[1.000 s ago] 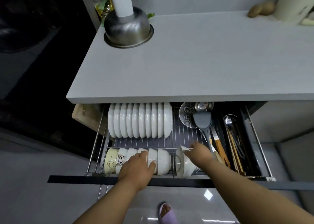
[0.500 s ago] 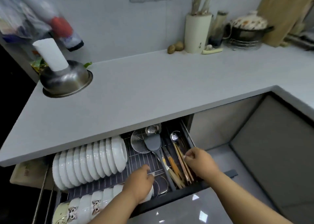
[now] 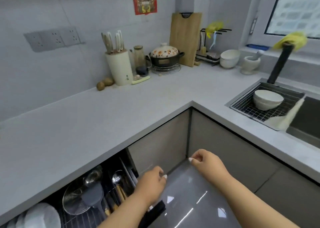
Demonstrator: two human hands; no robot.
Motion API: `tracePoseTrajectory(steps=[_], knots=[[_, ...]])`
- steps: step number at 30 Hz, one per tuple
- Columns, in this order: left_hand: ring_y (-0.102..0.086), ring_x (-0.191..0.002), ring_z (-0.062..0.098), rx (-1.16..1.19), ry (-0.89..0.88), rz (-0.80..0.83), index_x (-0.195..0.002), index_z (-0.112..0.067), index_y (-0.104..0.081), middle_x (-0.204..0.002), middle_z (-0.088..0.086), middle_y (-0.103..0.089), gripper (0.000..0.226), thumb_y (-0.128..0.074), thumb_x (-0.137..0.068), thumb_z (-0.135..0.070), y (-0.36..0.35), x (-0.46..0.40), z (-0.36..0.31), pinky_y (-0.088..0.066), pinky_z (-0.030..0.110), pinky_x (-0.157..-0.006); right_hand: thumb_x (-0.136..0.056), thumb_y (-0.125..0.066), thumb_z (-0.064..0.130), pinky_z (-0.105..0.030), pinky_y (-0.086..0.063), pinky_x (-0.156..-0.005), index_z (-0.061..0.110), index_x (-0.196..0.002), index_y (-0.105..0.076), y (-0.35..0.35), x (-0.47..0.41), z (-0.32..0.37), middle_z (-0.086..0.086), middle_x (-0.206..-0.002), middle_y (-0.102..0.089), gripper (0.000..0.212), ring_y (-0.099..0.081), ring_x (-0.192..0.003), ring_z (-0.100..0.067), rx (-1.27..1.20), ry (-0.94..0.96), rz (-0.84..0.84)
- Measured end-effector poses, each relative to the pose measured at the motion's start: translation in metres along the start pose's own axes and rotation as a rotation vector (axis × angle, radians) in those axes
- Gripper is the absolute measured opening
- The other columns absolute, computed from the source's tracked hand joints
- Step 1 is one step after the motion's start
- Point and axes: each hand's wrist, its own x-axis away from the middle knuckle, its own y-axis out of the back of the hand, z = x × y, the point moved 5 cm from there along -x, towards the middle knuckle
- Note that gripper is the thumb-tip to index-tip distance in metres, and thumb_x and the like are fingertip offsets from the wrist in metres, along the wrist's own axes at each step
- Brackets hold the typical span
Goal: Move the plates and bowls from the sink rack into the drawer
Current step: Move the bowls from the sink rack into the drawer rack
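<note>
White bowls (image 3: 268,99) stacked upright on sink rack (image 3: 245,106); left hand (image 3: 150,184), right hand (image 3: 207,163) loosely curled, empty.

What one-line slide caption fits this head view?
Both hands empty, left hand and right hand, between the open drawer and stacked bowls waiting on the sink rack.

Knife block (image 3: 120,68), clay pot (image 3: 164,55), cutting board (image 3: 185,37), mortar (image 3: 250,64) on countertop (image 3: 121,113).
</note>
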Motion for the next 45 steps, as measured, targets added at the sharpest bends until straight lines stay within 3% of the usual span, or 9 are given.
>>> tracePoseTrajectory(steps=[3,10,14,20,29,33,40,43,45], knots=[[-0.061,-0.093,0.015,-0.012,-0.047,0.017,-0.113,-0.022,-0.055,-0.096,-0.003,-0.068,0.024,-0.046,-0.096,-0.037,-0.019,-0.03,-0.045,-0.048,0.027,-0.081,-0.088,-0.059,0.04,-0.019,-0.042,-0.058,0.025,-0.087,-0.062,0.04,-0.011,-0.031,0.007,-0.088,-0.065,0.015,-0.059,-0.076,-0.008,-0.029,-0.051,-0.06],[-0.059,-0.092,0.014,-0.106,-0.175,0.067,-0.108,-0.021,-0.056,-0.092,-0.006,-0.066,0.023,-0.048,-0.094,-0.037,-0.061,-0.087,-0.131,-0.046,0.028,-0.081,-0.088,-0.059,0.038,-0.026,-0.045,-0.073,0.025,-0.09,-0.063,0.109,-0.022,-0.097,0.009,-0.09,-0.064,0.014,-0.059,-0.085,-0.011,-0.097,-0.17,-0.159],[-0.056,-0.1,0.016,-0.181,-0.253,0.094,-0.113,-0.021,-0.055,-0.108,-0.002,-0.06,0.026,-0.047,-0.094,-0.038,-0.077,-0.113,-0.167,-0.044,0.028,-0.086,-0.089,-0.059,0.038,-0.027,-0.047,-0.074,0.025,-0.09,-0.062,0.133,-0.028,-0.124,0.008,-0.091,-0.065,0.014,-0.06,-0.085,-0.01,-0.123,-0.231,-0.214],[-0.044,-0.122,0.017,-0.178,-0.356,0.065,-0.136,-0.017,-0.042,-0.134,0.001,-0.045,0.046,-0.044,-0.097,-0.04,-0.087,-0.163,-0.215,-0.038,0.027,-0.099,-0.089,-0.058,0.038,-0.025,-0.046,-0.07,0.027,-0.089,-0.063,0.159,-0.044,-0.152,0.009,-0.086,-0.065,0.012,-0.059,-0.08,-0.007,-0.132,-0.318,-0.268],[-0.025,-0.137,0.017,-0.237,-0.526,0.076,-0.142,-0.012,-0.033,-0.147,0.001,-0.032,0.052,-0.041,-0.097,-0.037,-0.104,-0.276,-0.294,-0.026,0.032,-0.113,-0.089,-0.058,0.034,-0.024,-0.041,-0.057,0.025,-0.088,-0.061,0.218,-0.122,-0.175,0.007,-0.078,-0.061,0.009,-0.056,-0.07,-0.009,-0.188,-0.427,-0.441],[-0.012,-0.145,0.02,-0.334,-0.562,0.132,-0.15,-0.013,-0.019,-0.158,0.005,-0.016,0.062,-0.039,-0.098,-0.04,-0.117,-0.324,-0.314,-0.015,0.035,-0.119,-0.09,-0.058,0.035,-0.023,-0.04,-0.056,0.026,-0.088,-0.061,0.234,-0.167,-0.182,0.008,-0.08,-0.062,0.009,-0.057,-0.072,-0.008,-0.173,-0.479,-0.462],[0.019,-0.146,0.018,-0.538,-0.629,0.263,-0.152,-0.014,0.01,-0.16,0.006,0.016,0.073,-0.021,-0.099,-0.053,-0.147,-0.382,-0.331,0.01,0.04,-0.12,-0.092,-0.057,0.034,-0.022,-0.039,-0.054,0.024,-0.105,-0.057,0.251,-0.24,-0.2,0.005,-0.087,-0.061,0.017,-0.056,-0.07,-0.007,-0.18,-0.546,-0.456],[0.025,-0.143,0.016,-0.572,-0.689,0.25,-0.15,-0.016,0.015,-0.158,0.004,0.022,0.073,-0.018,-0.097,-0.054,-0.154,-0.398,-0.339,0.015,0.041,-0.118,-0.093,-0.056,0.032,-0.022,-0.04,-0.051,0.022,-0.123,-0.048,0.259,-0.27,-0.212,0.001,-0.096,-0.062,0.033,-0.058,-0.068,-0.009,-0.19,-0.587,-0.459],[0.027,-0.142,0.015,-0.575,-0.722,0.227,-0.15,-0.019,0.017,-0.157,0.002,0.024,0.075,-0.02,-0.096,-0.054,-0.155,-0.406,-0.342,0.016,0.042,-0.117,-0.093,-0.056,0.029,-0.024,-0.041,-0.049,0.021,-0.131,-0.041,0.266,-0.289,-0.222,-0.001,-0.089,-0.064,0.042,-0.059,-0.066,-0.011,-0.166,-0.621,-0.469]])
